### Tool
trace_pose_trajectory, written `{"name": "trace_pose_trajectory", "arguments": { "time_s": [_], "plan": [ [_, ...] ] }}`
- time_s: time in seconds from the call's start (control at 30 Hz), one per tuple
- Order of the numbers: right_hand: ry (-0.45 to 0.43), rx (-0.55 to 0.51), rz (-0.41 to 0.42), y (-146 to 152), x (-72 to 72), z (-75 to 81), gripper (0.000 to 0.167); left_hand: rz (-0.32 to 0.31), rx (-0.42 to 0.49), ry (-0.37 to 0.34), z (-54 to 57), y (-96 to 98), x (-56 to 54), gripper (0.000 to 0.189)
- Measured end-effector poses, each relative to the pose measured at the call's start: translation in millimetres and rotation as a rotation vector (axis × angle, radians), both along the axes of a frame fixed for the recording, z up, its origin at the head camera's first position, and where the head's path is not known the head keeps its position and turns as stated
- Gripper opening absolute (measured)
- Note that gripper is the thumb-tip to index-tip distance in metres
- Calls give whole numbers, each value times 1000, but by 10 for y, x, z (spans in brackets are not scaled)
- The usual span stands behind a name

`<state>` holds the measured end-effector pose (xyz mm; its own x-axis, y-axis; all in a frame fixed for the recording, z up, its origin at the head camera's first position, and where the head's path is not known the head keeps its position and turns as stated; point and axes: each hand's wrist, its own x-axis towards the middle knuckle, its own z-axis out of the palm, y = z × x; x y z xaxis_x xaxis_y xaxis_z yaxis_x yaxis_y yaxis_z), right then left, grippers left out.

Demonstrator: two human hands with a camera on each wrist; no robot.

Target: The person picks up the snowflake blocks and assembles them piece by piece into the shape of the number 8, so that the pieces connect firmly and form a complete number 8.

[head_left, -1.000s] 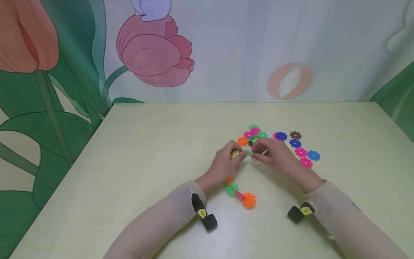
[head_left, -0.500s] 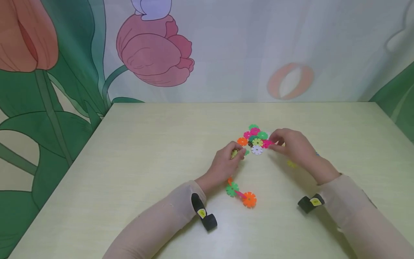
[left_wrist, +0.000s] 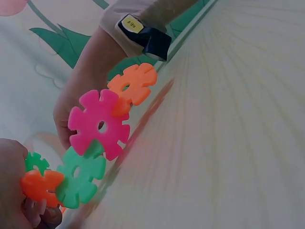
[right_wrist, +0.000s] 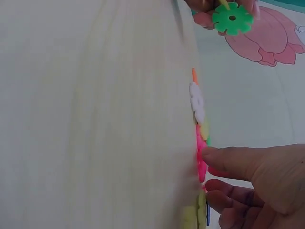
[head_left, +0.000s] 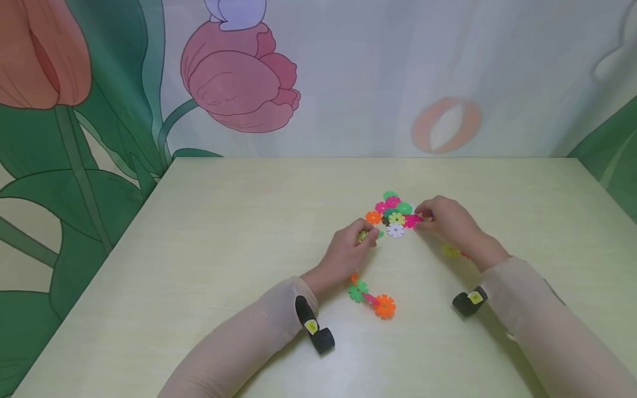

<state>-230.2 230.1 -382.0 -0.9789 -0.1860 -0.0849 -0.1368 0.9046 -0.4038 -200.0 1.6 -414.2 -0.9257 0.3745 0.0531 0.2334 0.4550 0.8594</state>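
Note:
My left hand (head_left: 348,246) pinches a chain of interlocking plastic snowflake discs, with a yellow disc (head_left: 362,236) at the fingers and a green disc (right_wrist: 232,19) beyond the fingertips. From under the hand the chain runs on through a green disc (left_wrist: 80,176) and a pink disc (left_wrist: 100,125) to an orange disc (head_left: 385,307) at its end. My right hand (head_left: 448,221) is at the right side of a loose pile of discs. Its thumb touches a pink disc (right_wrist: 201,155) lying there, while the other fingers bend below with a gap to the thumb.
In the pile lie a white disc (head_left: 395,230), an orange disc (head_left: 373,217), a light green disc (head_left: 404,208) and several more. Yellow disc pieces (head_left: 450,250) show under the right forearm. A printed floral curtain (head_left: 348,83) hangs behind the table (head_left: 224,232).
My right hand has moved from beside the left hand's green disc rightward and slightly back to the pink disc at the pile. The left hand stays in place with the chain.

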Motion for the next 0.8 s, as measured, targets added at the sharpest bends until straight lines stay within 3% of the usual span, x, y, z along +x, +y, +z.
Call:
{"name": "trace_pose_trajectory", "arguments": {
  "time_s": [0.4, 0.6, 0.8],
  "plan": [
    [-33, -53, -40, 23, 1, -42, 31, 4, -1, -6, 16, 13, 4, 23],
    [-22, -130, -35, 64, 44, -7, 27, 12, 1, 1, 14, 18, 0, 23],
    [-48, -281, 0, 37, 119, 37, 24, 11, 12, -10, 10, 17, -6, 23]
  ]
}}
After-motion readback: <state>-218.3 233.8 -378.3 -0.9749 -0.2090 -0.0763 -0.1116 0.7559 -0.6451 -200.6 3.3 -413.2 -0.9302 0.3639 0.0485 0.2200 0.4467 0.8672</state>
